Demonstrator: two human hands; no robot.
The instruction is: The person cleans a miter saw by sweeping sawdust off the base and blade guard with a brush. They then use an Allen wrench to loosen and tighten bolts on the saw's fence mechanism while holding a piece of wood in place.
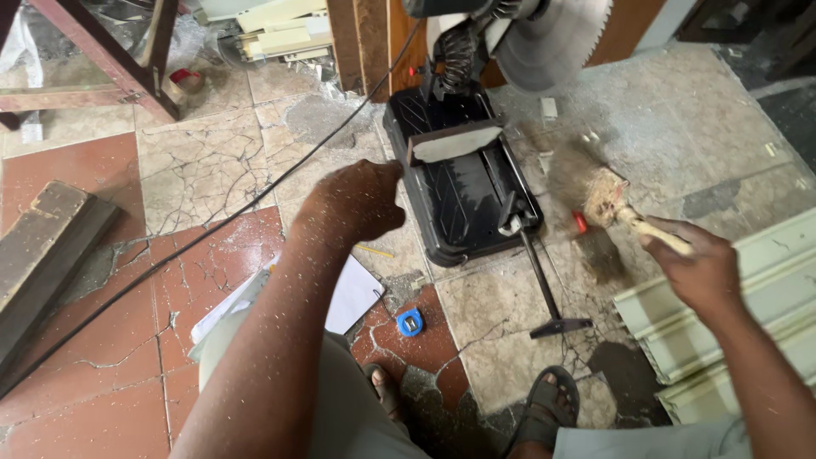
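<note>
I see a cracked tile floor (204, 170), red and grey slabs, dusty, spreading under both hands. Just beyond my left hand sits the chop saw (463, 183): black ribbed plastic-looking base, a metal fence across it, the round toothed blade (552, 38) raised above at the top edge. Below and right of my right hand lie pale green ribbed mouldings (722, 314), long and stepped. Far left of the left hand is a thick grey wooden plank (42, 246), worn at the edges. A thin black cable (212, 234) runs diagonally across the floor, passing left of the left hand. White paper sheets (353, 293) lie under the left forearm.

Left hand (357, 200): loosely curled, speckled with sawdust, hovering at the saw base's left edge; can't tell if it touches. It holds nothing.

Right hand (701, 268): closed around the pale wooden handle of a brush (608, 204), bristles tan, frayed, motion-blurred, just right of the saw base and up-left of that hand.

Small blue tape measure (410, 322) sits on the floor below the left hand, near a thin yellow pencil (374, 252).
</note>
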